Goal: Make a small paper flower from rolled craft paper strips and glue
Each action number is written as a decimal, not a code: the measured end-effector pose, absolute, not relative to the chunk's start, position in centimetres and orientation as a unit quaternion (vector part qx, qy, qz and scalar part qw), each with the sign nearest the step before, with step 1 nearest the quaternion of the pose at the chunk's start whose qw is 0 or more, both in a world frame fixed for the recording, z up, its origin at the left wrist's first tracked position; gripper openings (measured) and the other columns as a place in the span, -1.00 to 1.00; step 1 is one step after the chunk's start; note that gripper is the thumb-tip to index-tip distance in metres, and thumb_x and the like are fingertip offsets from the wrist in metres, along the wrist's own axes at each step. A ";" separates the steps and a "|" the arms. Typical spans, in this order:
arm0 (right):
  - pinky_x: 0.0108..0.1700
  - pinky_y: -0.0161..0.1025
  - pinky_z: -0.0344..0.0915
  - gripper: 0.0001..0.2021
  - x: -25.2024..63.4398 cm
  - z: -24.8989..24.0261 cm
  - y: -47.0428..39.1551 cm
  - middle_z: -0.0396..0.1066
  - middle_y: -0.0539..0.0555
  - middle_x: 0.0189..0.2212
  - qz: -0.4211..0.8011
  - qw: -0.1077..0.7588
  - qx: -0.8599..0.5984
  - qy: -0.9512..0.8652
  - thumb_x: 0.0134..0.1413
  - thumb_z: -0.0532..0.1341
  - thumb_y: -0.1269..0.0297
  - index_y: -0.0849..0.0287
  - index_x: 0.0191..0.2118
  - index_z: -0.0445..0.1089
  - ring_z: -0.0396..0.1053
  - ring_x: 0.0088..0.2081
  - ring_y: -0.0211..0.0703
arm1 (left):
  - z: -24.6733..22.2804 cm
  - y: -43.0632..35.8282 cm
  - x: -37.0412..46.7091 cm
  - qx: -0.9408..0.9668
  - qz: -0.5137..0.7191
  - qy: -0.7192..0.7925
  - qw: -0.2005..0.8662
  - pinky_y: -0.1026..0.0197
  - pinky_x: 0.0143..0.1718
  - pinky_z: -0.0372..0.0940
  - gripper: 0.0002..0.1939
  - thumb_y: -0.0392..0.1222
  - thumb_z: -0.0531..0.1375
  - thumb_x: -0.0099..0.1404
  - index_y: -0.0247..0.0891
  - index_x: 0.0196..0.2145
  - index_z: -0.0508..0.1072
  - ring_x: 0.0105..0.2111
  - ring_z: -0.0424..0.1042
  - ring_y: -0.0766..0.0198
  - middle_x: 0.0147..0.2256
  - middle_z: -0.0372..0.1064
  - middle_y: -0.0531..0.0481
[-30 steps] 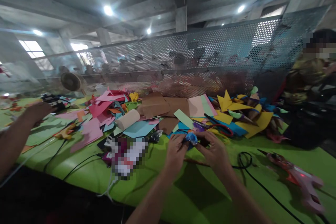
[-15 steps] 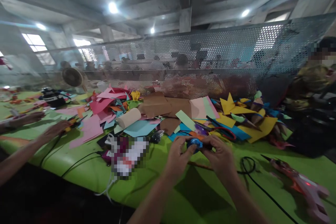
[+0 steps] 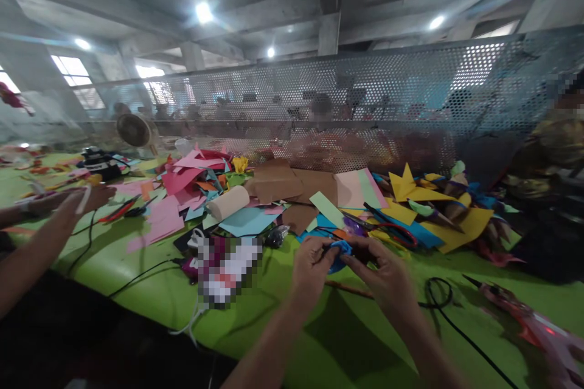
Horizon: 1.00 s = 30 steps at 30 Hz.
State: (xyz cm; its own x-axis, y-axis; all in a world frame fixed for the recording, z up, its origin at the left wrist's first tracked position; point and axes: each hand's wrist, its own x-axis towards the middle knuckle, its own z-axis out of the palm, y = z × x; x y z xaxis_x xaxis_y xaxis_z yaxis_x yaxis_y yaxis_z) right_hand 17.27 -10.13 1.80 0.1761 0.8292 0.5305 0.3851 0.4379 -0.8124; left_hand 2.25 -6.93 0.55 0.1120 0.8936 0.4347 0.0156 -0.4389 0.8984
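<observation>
Both my hands are raised over the green table, pinching a small blue crumpled piece (image 3: pixel 338 255) that looks like paper. My left hand (image 3: pixel 312 264) grips its left side between thumb and fingers. From the right, my right hand (image 3: pixel 381 267) holds its edge, thumb in front. Fingers cover part of the piece, so its full shape is hidden. Red-handled scissors (image 3: pixel 401 231) lie just behind my right hand. A pink glue gun (image 3: pixel 541 325) with a red light rests at the far right, its black cord (image 3: pixel 472 340) curling towards my right forearm.
Coloured paper sheets (image 3: pixel 189 194) and a paper roll (image 3: pixel 229 202) are heaped behind my hands. A yellow paper star (image 3: pixel 413 185) sits to the right. A purple power strip (image 3: pixel 194 264) is left. Another person's arms (image 3: pixel 50 231) reach in at far left. Perforated metal panels (image 3: pixel 292 103) stand behind.
The blue piece has turned in my fingers and shows a wider, opened side. The other person's hand has drawn back left from the pliers-like tool. My view has shifted slightly left.
</observation>
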 end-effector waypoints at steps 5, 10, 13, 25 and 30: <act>-0.37 -0.21 0.40 -0.84 17.3 1.6 -9.9 0.50 0.06 -0.45 0.204 0.578 -0.500 -0.612 0.01 0.33 0.15 0.12 -0.36 0.49 0.41 -0.44 -0.12 | 0.3 -6.8 2.4 0.646 0.573 0.331 0.381 0.13 -0.15 0.32 -0.71 0.04 0.23 0.31 -0.24 -0.38 0.54 -0.26 0.42 0.16 -0.36 0.48 -0.07; -0.43 -0.26 0.33 -0.84 17.3 1.8 -10.2 0.42 0.01 -0.52 0.191 0.571 -0.498 -0.625 0.07 0.28 0.15 0.13 -0.38 0.47 0.35 -0.48 -0.17 | -0.1 -6.8 2.4 0.666 0.571 0.315 0.362 0.15 -0.19 0.29 -0.70 0.05 0.19 0.35 -0.21 -0.37 0.54 -0.29 0.39 0.17 -0.38 0.46 -0.05; -0.43 -0.26 0.31 -0.82 17.3 1.9 -10.3 0.39 0.01 -0.53 0.181 0.564 -0.499 -0.633 0.08 0.28 0.14 0.14 -0.39 0.47 0.32 -0.48 -0.17 | 0.0 -6.9 2.4 0.676 0.569 0.310 0.351 0.15 -0.20 0.28 -0.71 0.02 0.18 0.36 -0.21 -0.37 0.53 -0.29 0.38 0.17 -0.39 0.46 -0.04; -0.30 -0.20 0.41 -0.72 17.7 2.8 -10.1 0.50 0.10 -0.32 0.206 0.550 -0.492 -0.643 0.02 0.35 0.05 0.09 -0.20 0.54 0.42 -0.37 -0.11 | 0.9 -6.8 1.8 0.756 0.513 0.332 0.235 0.11 -0.21 0.23 -0.84 -0.29 0.16 0.32 -0.19 -0.39 0.52 -0.30 0.38 0.14 -0.40 0.50 -0.04; -0.36 -0.20 0.38 -0.76 17.8 2.7 -10.0 0.51 0.08 -0.45 0.175 0.541 -0.505 -0.649 0.04 0.32 0.03 0.10 -0.36 0.53 0.41 -0.43 -0.10 | 1.1 -7.0 1.7 0.775 0.488 0.350 0.196 0.10 -0.18 0.21 -0.86 -0.29 0.18 0.33 -0.19 -0.36 0.53 -0.26 0.40 0.13 -0.37 0.52 -0.03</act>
State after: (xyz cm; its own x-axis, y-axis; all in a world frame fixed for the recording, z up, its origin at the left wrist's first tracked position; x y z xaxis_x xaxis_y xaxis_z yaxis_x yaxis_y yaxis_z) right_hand 17.80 -10.03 2.67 0.0963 0.8450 0.5260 0.4658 0.4288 -0.7741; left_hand 1.72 -7.00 1.05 0.2779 0.7343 0.6193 0.3514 -0.6778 0.6459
